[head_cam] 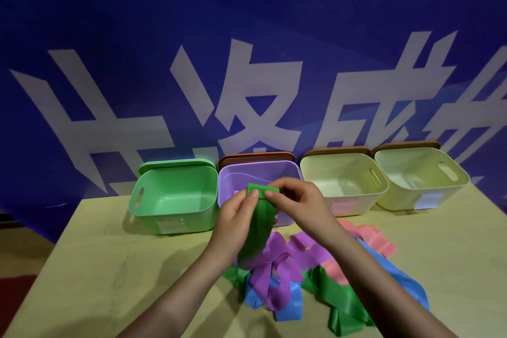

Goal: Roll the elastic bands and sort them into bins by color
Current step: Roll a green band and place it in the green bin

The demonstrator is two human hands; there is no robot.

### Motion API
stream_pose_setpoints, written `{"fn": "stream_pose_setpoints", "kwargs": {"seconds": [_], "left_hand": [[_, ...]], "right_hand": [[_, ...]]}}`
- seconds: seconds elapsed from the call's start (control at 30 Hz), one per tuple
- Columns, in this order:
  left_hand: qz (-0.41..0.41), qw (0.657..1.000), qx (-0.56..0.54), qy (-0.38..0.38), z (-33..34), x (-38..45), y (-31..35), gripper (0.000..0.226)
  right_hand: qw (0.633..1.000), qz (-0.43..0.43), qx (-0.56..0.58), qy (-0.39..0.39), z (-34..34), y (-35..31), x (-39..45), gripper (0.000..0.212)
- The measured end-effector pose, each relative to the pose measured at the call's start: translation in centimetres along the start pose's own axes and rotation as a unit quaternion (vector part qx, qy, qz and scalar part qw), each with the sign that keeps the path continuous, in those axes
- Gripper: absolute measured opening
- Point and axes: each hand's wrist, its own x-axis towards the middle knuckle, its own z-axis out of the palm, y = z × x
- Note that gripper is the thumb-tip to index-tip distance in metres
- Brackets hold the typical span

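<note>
**Both hands pinch a green band's folded top**

The left hand (238, 207) and right hand (297, 197) each pinch the folded upper end of a green elastic band (256, 230), held up between them in front of the purple bin (233, 184). The band hangs lengthwise, top to bottom, its lower end reaching the pile of bands (315, 269) on the pale table (109, 269). A green bin (175, 197) and two cream bins stand alongside, before a blue banner (247, 35).
</note>
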Motion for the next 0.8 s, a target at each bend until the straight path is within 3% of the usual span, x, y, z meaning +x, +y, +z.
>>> {"fn": "stream_pose_setpoints", "kwargs": {"seconds": [0.07, 0.27, 0.43, 0.5, 0.63, 0.8], "left_hand": [[0.011, 1.000, 0.021, -0.013, -0.3, 0.2, -0.3, 0.048], [0.048, 0.997, 0.054, -0.039, -0.8, 0.8, -0.5, 0.057], [0.054, 0.997, 0.036, -0.029, -1.0, 0.7, -1.1, 0.044], [0.019, 1.000, -0.008, -0.007, -0.8, 0.7, -1.2, 0.036], [-0.106, 0.986, -0.128, 0.002, -1.0, 0.7, -0.8, 0.044], [-0.122, 0.981, -0.149, 0.008, -1.4, 0.4, -0.9, 0.018]], "right_hand": [[1.000, 0.001, -0.014, 0.007, -0.1, 0.1, 0.1, 0.017], [0.999, 0.008, -0.038, -0.015, -0.1, 0.1, 0.0, 0.018], [1.000, 0.009, -0.014, 0.000, 0.5, -0.1, -0.1, 0.022], [1.000, 0.018, 0.006, 0.007, 0.7, -0.1, 0.0, 0.021], [1.000, 0.018, 0.013, 0.014, 1.1, -0.3, 0.3, 0.017], [0.999, 0.000, 0.003, 0.045, 1.4, 0.1, 0.5, 0.016]]}}
